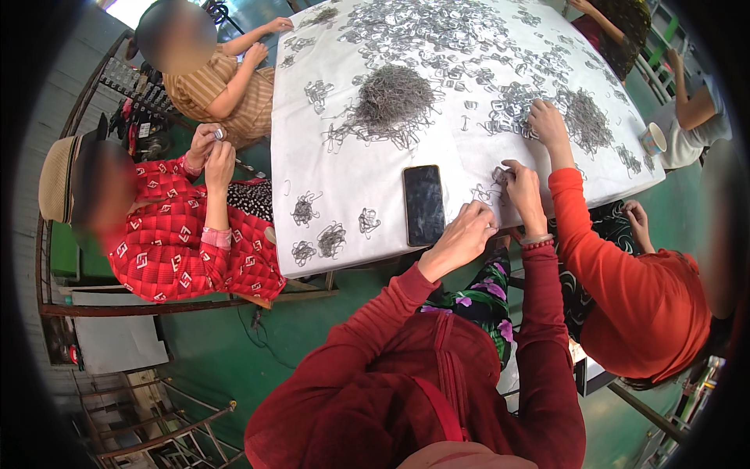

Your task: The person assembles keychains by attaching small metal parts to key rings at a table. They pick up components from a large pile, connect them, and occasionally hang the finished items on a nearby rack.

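My left hand (462,238) is at the near edge of the white-covered table (461,148), its fingers bent and pressed together; what they hold, if anything, is hidden. To its right, my right hand (527,195) has thumb and fingers curled together at a small grey metal piece (498,176), whose exact shape I cannot make out. A few bent wire hooks (481,193) lie on the cloth just beyond my fingertips. A black smartphone (423,205) rests flat to the left of my left hand.
A large heap of wire hooks (394,95) lies beyond the phone, with many flat metal pieces (437,31) farther back. Small hook piles (331,239) sit at front left. A co-worker's hand (547,121) reaches in close on my right. A paper cup (653,139) stands at the right edge.
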Demonstrator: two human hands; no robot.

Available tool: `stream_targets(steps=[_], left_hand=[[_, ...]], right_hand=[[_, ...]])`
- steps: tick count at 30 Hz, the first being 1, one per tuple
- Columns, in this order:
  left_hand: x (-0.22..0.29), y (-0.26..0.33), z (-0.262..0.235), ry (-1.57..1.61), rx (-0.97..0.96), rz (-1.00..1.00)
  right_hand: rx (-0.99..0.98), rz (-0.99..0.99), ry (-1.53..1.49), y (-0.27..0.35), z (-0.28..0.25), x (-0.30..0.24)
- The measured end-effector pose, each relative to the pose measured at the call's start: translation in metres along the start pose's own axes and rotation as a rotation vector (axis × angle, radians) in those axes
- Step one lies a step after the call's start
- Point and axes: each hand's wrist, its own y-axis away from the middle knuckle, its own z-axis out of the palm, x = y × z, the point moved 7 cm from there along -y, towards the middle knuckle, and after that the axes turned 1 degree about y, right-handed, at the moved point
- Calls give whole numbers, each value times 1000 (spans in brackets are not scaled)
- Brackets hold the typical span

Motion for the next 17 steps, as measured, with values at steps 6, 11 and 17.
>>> stream_targets(steps=[6,11,17], left_hand=[[6,10,-32,36,141,-49],[-7,1,-38,260,229,-46],[-10,13,-43,422,225,-174]], right_hand=[[-318,270,-584,3,32,31],[-328,328,-824,5,26,14],[-299,207,-705,0,22,-7]])
